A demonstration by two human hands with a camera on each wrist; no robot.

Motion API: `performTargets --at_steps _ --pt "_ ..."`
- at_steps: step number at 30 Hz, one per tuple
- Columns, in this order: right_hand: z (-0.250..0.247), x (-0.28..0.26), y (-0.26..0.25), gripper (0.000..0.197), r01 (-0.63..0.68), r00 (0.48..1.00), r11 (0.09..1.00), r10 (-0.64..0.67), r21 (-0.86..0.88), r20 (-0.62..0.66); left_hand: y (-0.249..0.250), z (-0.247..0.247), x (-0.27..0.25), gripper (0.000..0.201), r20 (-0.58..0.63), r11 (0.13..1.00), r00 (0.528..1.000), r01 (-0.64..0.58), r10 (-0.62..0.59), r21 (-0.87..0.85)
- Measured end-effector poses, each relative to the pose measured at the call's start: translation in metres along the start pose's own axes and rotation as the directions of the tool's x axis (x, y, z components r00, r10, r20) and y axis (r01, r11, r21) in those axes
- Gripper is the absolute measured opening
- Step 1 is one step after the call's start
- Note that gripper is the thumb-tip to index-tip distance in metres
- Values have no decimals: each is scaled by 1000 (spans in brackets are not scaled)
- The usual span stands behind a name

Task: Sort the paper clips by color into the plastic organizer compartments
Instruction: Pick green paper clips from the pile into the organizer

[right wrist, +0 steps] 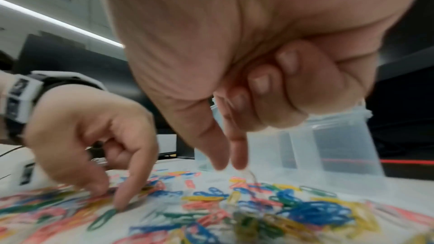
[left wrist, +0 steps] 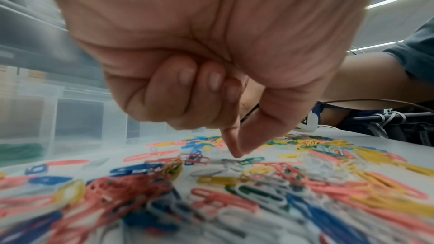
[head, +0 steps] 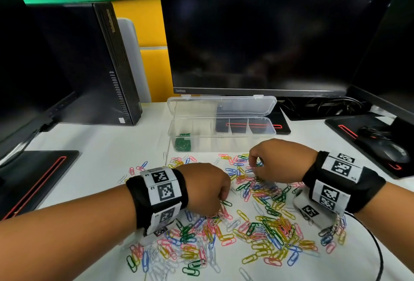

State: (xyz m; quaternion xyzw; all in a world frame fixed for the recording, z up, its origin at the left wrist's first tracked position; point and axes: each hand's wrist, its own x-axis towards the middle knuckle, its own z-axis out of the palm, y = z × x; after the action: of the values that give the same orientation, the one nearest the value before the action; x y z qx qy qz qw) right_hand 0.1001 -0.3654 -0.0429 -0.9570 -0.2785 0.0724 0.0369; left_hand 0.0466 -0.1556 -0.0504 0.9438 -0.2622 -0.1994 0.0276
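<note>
White desk [head: 107, 146] under it all — loose paper clips [head: 257, 220] scattered from centre down to six o'clock, clear organizer [head: 221, 134] at twelve, black computer case [head: 94, 68] at ten, black mats at nine [head: 33, 182] and three [head: 358, 137] — mouse [head: 393, 152] on that one.

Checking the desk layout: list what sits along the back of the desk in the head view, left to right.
Computer tower → plastic organizer with green clips in its leftmost compartment → tangle of cables → mouse.
</note>
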Motion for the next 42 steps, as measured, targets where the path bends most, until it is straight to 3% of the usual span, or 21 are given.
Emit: performTargets --at_steps 3,6,11,14,16,19,22,24,26,29,32,35,40,42 --pt "-2 -3 -11 11 116 993 993 -116 -13 -16 3 -2 3 20 -87 999 996 -29 31 20" --pt "1 -2 -24 20 205 976 979 -204 -14 77 10 -2 8 16 -115 991 991 -59 73 121" --pt "7 4 -27 14 170 971 985 -165 -17 171 14 3 14 18 -93 967 992 -62 88 246" --pt "5 7 -25 24 122 966 991 -133 59 221 12 4 16 19 -23 965 998 -45 53 260" --pt "3 8 -22 22 92 964 983 -128 158 234 11 3 16 21 13 981 999 -41 39 191" --pt "-1 10 -14 20 82 972 963 -134 256 192 -3 -6 12 14 -41 996 999 -21 18 -89" --pt "-5 13 -5 13 63 978 931 -130 359 166 -31 -22 6 10 -109 905 990 31 -84 -424" --pt "-9 17 -3 11 62 984 903 -127 425 125 -53 -34 2 8 -168 769 958 75 -232 -634" --pt "-15 24 -9 10 52 990 888 -105 458 91 -74 -46 0 9 -247 669 884 95 -398 -737" --pt "-24 44 -27 12 45 998 887 -64 460 26 -98 -61 1 14 -377 736 774 163 -508 -657" --pt "-32 71 -50 18 27 999 871 -7 490 -42 -109 -66 10 8 -397 766 743 236 -539 -598" --pt "-37 104 -71 22 15 995 877 34 480 -92 -116 -63 19 4 -297 645 738 238 -606 -727" --pt "-40 143 -90 24 -21 985 890 95 455 -141 -120 -62 19 21 -154 166 753 -60 -640 -984" --pt "-39 153 -93 26 -36 985 882 110 471 -131 -122 -64 18 29 -125 45 769 -125 -627 -991"
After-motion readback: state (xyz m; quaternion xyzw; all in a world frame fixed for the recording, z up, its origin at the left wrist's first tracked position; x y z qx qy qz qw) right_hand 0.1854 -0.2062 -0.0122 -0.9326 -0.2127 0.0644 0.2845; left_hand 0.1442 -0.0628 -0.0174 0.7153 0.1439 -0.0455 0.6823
